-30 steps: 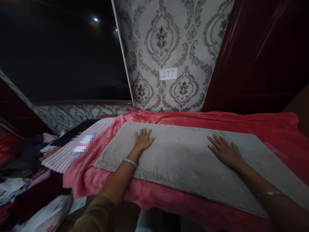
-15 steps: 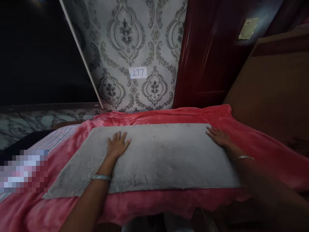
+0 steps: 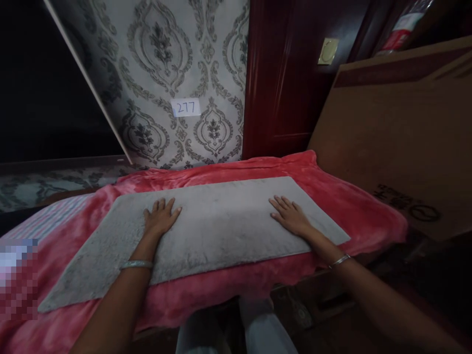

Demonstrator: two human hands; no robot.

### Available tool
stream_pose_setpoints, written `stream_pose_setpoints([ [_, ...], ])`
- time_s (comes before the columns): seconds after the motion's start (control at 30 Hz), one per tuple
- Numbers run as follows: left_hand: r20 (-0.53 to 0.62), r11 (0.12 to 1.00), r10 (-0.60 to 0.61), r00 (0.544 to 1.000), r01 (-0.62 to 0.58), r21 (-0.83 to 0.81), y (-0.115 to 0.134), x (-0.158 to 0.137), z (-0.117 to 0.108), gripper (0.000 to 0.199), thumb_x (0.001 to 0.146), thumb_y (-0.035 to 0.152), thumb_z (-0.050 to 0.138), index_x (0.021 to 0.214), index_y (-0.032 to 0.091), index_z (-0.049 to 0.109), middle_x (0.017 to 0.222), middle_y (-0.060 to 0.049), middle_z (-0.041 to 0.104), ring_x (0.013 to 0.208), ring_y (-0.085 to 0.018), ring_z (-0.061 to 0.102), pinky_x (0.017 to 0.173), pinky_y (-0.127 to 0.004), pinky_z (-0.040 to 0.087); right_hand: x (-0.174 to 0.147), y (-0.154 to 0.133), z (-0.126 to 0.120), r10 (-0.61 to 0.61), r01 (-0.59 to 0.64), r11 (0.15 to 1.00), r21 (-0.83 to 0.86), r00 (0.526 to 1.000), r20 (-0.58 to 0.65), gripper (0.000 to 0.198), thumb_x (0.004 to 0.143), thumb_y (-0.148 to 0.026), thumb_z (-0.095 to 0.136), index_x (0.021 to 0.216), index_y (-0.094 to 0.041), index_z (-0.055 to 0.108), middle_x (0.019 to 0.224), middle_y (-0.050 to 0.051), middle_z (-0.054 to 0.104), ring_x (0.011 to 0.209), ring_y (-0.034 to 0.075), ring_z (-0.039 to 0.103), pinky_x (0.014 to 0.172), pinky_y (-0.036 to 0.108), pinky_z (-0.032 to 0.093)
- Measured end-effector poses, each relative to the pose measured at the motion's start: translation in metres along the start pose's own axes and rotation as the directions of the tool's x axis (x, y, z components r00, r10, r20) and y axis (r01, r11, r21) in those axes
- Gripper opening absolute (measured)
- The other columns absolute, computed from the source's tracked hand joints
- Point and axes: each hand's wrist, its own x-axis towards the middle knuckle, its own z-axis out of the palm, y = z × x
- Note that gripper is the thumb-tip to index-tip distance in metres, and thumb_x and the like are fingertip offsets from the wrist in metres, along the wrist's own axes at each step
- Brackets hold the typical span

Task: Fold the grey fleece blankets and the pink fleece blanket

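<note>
A grey, short-pile mat (image 3: 221, 221) lies spread out flat on a red plush blanket (image 3: 206, 290). On the mat's left half rests my left hand (image 3: 160, 219), palm down with its fingers spread. My right hand (image 3: 289, 214) lies on the right part of the mat, a little in from its right edge, also palm down with fingers apart. Neither hand grips anything. Slight ripples show in the pile along the mat's near edge.
Behind the blanket is a patterned wall with a paper label (image 3: 186, 106) reading 277. A dark screen (image 3: 55, 88) stands at the left. To the right are a dark red door (image 3: 283, 73) and a large cardboard box (image 3: 387, 128). Striped cloth (image 3: 47, 216) shows at the left.
My right hand has moved inward from the mat's far right corner onto its surface. The left hand stays at about the same place on the mat. The view has turned to the right.
</note>
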Motion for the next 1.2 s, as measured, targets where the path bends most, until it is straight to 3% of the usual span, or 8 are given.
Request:
stream_pose_setpoints([
  [0.27,0.002,1.0,-0.002,1.0,0.002,0.001,-0.001,0.002,-0.001,0.068,0.1,0.054,0.025,0.16,0.023,0.032,0.168,-0.015,0.025,0.154,-0.036,0.023,0.118,-0.066,0.023,-0.017,0.068,-0.003,0.248,-0.249,0.968,0.012,0.967,0.057,0.067,0.102,-0.058,0.022,0.163,-0.029,0.024,0.169,0.003,0.017,0.155,0.028,0.017,0.122,0.056,0.024],
  [0.5,-0.009,1.0,0.018,1.0,-0.018,-0.007,-0.004,0.006,-0.001,0.068,0.1,0.054,0.025,0.159,0.022,0.033,0.167,-0.016,0.026,0.153,-0.037,0.025,0.117,-0.067,0.024,-0.031,0.084,-0.009,0.32,-0.323,0.945,0.053,0.946,0.059,0.065,0.102,-0.055,0.023,0.16,-0.026,0.032,0.168,0.006,0.023,0.154,0.029,0.023,0.119,0.058,0.03],
  [0.63,0.042,0.998,0.005,0.999,-0.002,-0.065,0.002,0.004,-0.016,0.067,0.101,0.052,0.024,0.159,0.02,0.033,0.167,-0.017,0.025,0.154,-0.035,0.024,0.118,-0.066,0.023,-0.044,0.067,-0.026,0.363,-0.362,0.931,0.045,0.932,-0.007,0.063,0.103,-0.052,0.022,0.156,-0.023,0.04,0.167,0.01,0.026,0.154,0.032,0.02,0.117,0.063,0.028],
  [0.7,0.033,0.994,0.036,0.999,-0.033,-0.1,0.011,-0.006,-0.024,0.067,0.102,0.05,0.022,0.159,0.017,0.031,0.168,-0.018,0.023,0.155,-0.033,0.022,0.119,-0.064,0.023,-0.05,0.048,-0.033,0.307,-0.304,0.951,0.05,0.949,-0.065,0.063,0.104,-0.052,0.023,0.157,-0.023,0.039,0.167,0.011,0.026,0.154,0.032,0.019,0.118,0.062,0.026],
  [0.87,-0.026,0.943,0.328,0.944,-0.329,-0.041,0.048,-0.068,-0.023,0.062,0.102,0.048,0.031,0.158,0.022,0.035,0.169,-0.013,0.022,0.156,-0.032,0.018,0.122,-0.062,0.016,-0.057,-0.02,-0.033,0.082,-0.079,0.992,0.093,0.996,-0.03,0.063,0.104,-0.055,0.026,0.16,-0.027,0.034,0.168,0.01,0.021,0.155,0.032,0.018,0.119,0.061,0.025],
  [1.0,-0.018,0.886,0.464,0.886,-0.463,0.026,0.067,-0.115,0.001,0.061,0.1,0.05,0.037,0.158,0.029,0.036,0.169,-0.008,0.023,0.156,-0.034,0.018,0.121,-0.064,0.019,-0.057,-0.057,-0.024,0.03,-0.034,0.995,0.097,0.999,0.037,0.063,0.104,-0.058,0.026,0.161,-0.03,0.03,0.169,0.007,0.019,0.155,0.032,0.015,0.12,0.061,0.02],
  [1.1,-0.023,0.896,0.442,0.897,-0.441,0.048,0.069,-0.125,0.014,0.061,0.101,0.048,0.037,0.158,0.03,0.035,0.168,-0.007,0.023,0.156,-0.034,0.018,0.12,-0.065,0.019,-0.057,-0.056,-0.02,0.023,-0.028,0.995,0.097,0.999,0.044,0.065,0.103,-0.061,0.024,0.161,-0.031,0.029,0.169,0.005,0.018,0.155,0.031,0.015,0.122,0.059,0.018],
  [1.2,-0.024,0.902,0.429,0.903,-0.427,0.059,0.066,-0.121,0.018,0.061,0.1,0.049,0.037,0.158,0.03,0.035,0.168,-0.006,0.023,0.156,-0.035,0.018,0.12,-0.065,0.019,-0.059,-0.028,-0.019,0.058,-0.063,0.995,0.081,0.997,0.058,0.067,0.103,-0.063,0.023,0.161,-0.03,0.029,0.169,0.005,0.018,0.156,0.029,0.014,0.122,0.057,0.018],
])
